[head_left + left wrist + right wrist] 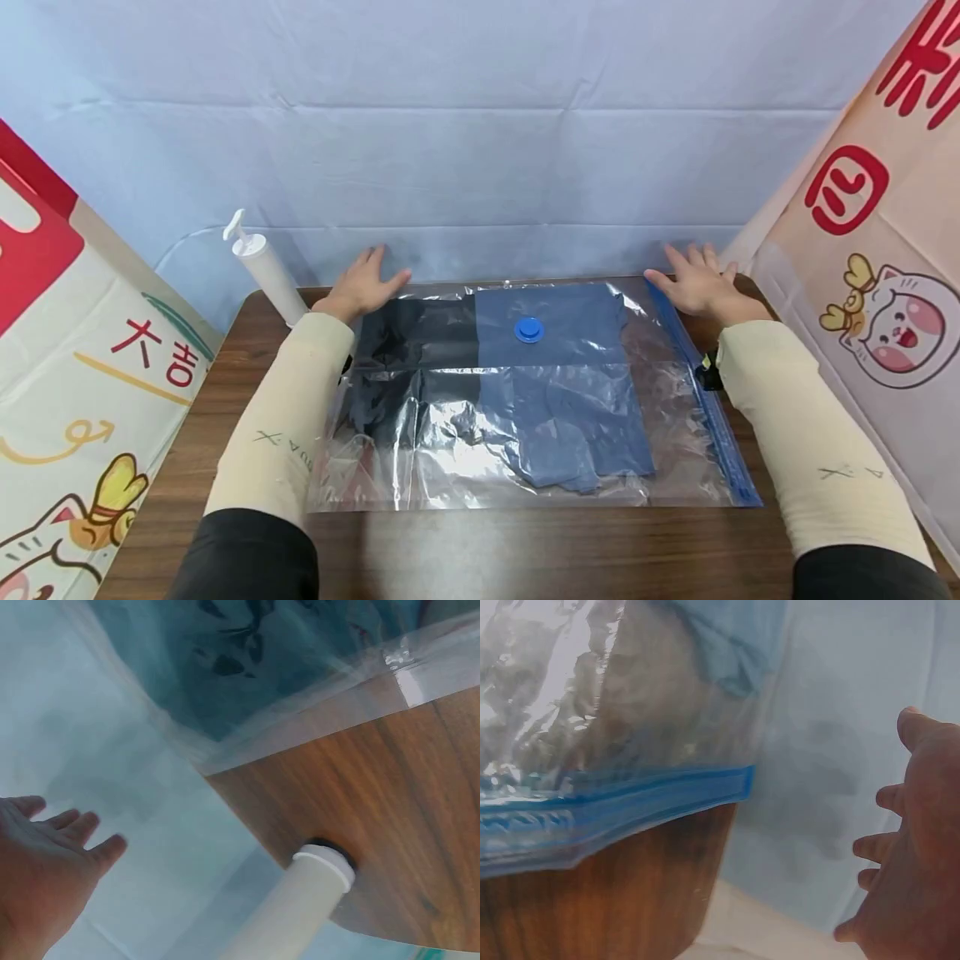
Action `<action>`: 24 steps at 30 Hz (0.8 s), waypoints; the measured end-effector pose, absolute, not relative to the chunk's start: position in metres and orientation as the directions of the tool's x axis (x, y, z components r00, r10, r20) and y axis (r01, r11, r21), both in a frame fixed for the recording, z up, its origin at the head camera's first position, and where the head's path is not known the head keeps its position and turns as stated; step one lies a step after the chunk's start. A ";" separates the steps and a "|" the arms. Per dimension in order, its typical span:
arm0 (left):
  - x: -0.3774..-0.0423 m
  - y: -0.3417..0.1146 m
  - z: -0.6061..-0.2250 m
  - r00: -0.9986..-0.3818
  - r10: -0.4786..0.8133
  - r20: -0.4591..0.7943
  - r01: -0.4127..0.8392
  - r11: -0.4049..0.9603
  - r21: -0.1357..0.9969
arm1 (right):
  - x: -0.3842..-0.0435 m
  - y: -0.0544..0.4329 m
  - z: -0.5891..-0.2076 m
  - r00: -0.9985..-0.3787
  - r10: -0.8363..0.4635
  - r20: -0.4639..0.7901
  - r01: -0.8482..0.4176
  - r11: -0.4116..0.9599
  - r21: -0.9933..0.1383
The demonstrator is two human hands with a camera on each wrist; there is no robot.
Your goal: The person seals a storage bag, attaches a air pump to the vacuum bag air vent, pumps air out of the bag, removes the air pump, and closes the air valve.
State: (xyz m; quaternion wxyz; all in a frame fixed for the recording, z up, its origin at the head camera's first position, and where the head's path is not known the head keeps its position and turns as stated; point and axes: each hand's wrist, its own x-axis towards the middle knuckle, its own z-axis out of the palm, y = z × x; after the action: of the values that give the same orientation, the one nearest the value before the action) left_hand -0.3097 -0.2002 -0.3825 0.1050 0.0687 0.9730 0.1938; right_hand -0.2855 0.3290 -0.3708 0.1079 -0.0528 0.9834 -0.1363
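Note:
A clear vacuum storage bag (675,417) lies flat on the table, with a round blue valve (528,330) on top and a blue zip strip (708,400) along its right side. Inside it show folded dark cloth (442,333) and blue cloth (577,400). My left hand (362,287) is over the bag's far left corner, fingers spread and holding nothing. Over the far right corner, near the strip's end, my right hand (697,283) also has its fingers extended. In both wrist views, the left hand (52,862) and right hand (922,832) appear apart from the bag.
A white hand pump (270,275) stands upright at the table's far left corner, close to my left hand. Pale blue cloth (450,167) hangs behind the wooden table (450,554). Printed sheets with cartoon cats flank the left (97,375) and right sides.

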 end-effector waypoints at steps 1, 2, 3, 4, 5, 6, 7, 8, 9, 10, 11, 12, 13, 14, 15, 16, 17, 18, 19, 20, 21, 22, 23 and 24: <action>-0.309 -0.200 -0.381 -0.967 0.177 -0.181 0.092 0.910 0.404 | -0.285 0.328 -0.369 -0.971 -0.142 -0.193 -0.084 0.957 -0.277; -0.307 -0.200 -0.378 -0.966 0.184 -0.181 0.094 0.903 0.419 | -0.284 0.326 -0.366 -0.970 -0.150 -0.191 -0.094 0.958 -0.272; -0.306 -0.200 -0.377 -0.965 0.192 -0.181 0.098 0.897 0.431 | -0.283 0.324 -0.364 -0.969 -0.157 -0.189 -0.104 0.958 -0.266; -0.305 -0.201 -0.375 -0.963 0.203 -0.180 0.106 0.892 0.439 | -0.282 0.322 -0.362 -0.968 -0.165 -0.189 -0.114 0.960 -0.257; -0.304 -0.201 -0.373 -0.960 0.216 -0.179 0.116 0.887 0.447 | -0.281 0.321 -0.360 -0.966 -0.172 -0.192 -0.122 0.962 -0.245; -0.303 -0.201 -0.371 -0.957 0.230 -0.175 0.129 0.883 0.452 | -0.279 0.320 -0.358 -0.964 -0.181 -0.195 -0.133 0.964 -0.232; -0.302 -0.202 -0.369 -0.955 0.244 -0.171 0.144 0.880 0.453 | -0.278 0.318 -0.357 -0.962 -0.189 -0.199 -0.143 0.965 -0.221; -0.302 -0.202 -0.368 -0.952 0.256 -0.166 0.157 0.878 0.452 | -0.276 0.317 -0.355 -0.959 -0.196 -0.206 -0.152 0.965 -0.214; -0.301 -0.203 -0.366 -0.950 0.267 -0.164 0.169 0.878 0.448 | -0.273 0.316 -0.354 -0.956 -0.205 -0.212 -0.161 0.964 -0.210; -0.300 -0.203 -0.365 -0.947 0.278 -0.160 0.183 0.877 0.444 | -0.271 0.314 -0.353 -0.952 -0.216 -0.215 -0.172 0.963 -0.206; -0.299 -0.203 -0.364 -0.944 0.291 -0.158 0.197 0.877 0.439 | -0.268 0.313 -0.352 -0.949 -0.228 -0.216 -0.185 0.962 -0.201; -0.298 -0.202 -0.363 -0.940 0.302 -0.155 0.210 0.875 0.436 | -0.264 0.312 -0.352 -0.947 -0.240 -0.214 -0.198 0.960 -0.198; -0.297 -0.201 -0.363 -0.936 0.316 -0.153 0.223 0.872 0.435 | -0.261 0.311 -0.351 -0.946 -0.250 -0.209 -0.210 0.958 -0.195; -0.295 -0.200 -0.362 -0.932 0.330 -0.151 0.237 0.868 0.437 | -0.258 0.310 -0.351 -0.944 -0.258 -0.204 -0.221 0.957 -0.187; -0.293 -0.198 -0.362 -0.927 0.347 -0.144 0.255 0.861 0.440 | -0.255 0.310 -0.352 -0.943 -0.268 -0.197 -0.235 0.956 -0.177; -0.290 -0.195 -0.362 -0.921 0.366 -0.137 0.274 0.854 0.442 | -0.252 0.310 -0.353 -0.942 -0.276 -0.191 -0.246 0.955 -0.167; -0.287 -0.192 -0.362 -0.913 0.385 -0.132 0.294 0.848 0.442 | -0.249 0.311 -0.353 -0.941 -0.282 -0.187 -0.253 0.953 -0.164; -0.283 -0.189 -0.363 -0.908 0.399 -0.128 0.308 0.843 0.440 | -0.247 0.311 -0.354 -0.940 -0.288 -0.184 -0.258 0.951 -0.170; -0.279 -0.185 -0.363 -0.904 0.408 -0.130 0.318 0.842 0.435 | -0.244 0.313 -0.355 -0.939 -0.293 -0.179 -0.262 0.948 -0.180; -0.275 -0.181 -0.363 -0.901 0.414 -0.131 0.327 0.845 0.424 | -0.241 0.314 -0.356 -0.938 -0.298 -0.178 -0.263 0.945 -0.196; -0.270 -0.176 -0.363 -0.898 0.418 -0.135 0.334 0.849 0.410 | -0.237 0.315 -0.356 -0.937 -0.302 -0.178 -0.262 0.941 -0.215; -0.267 -0.171 -0.363 -0.897 0.421 -0.138 0.340 0.854 0.394 | -0.233 0.317 -0.357 -0.936 -0.300 -0.185 -0.253 0.938 -0.238; -0.263 -0.166 -0.363 -0.897 0.419 -0.142 0.342 0.860 0.380 | -0.228 0.319 -0.358 -0.935 -0.299 -0.192 -0.244 0.933 -0.264; -0.259 -0.161 -0.363 -0.898 0.416 -0.144 0.342 0.865 0.366 | -0.223 0.321 -0.359 -0.934 -0.298 -0.195 -0.236 0.928 -0.287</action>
State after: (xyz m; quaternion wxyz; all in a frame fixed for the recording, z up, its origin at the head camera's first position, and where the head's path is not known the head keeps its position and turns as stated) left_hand -0.2590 -0.1607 -0.3633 0.1096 0.1976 0.9595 0.1684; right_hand -0.2230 0.3214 -0.3586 0.1184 -0.1371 0.9748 -0.1304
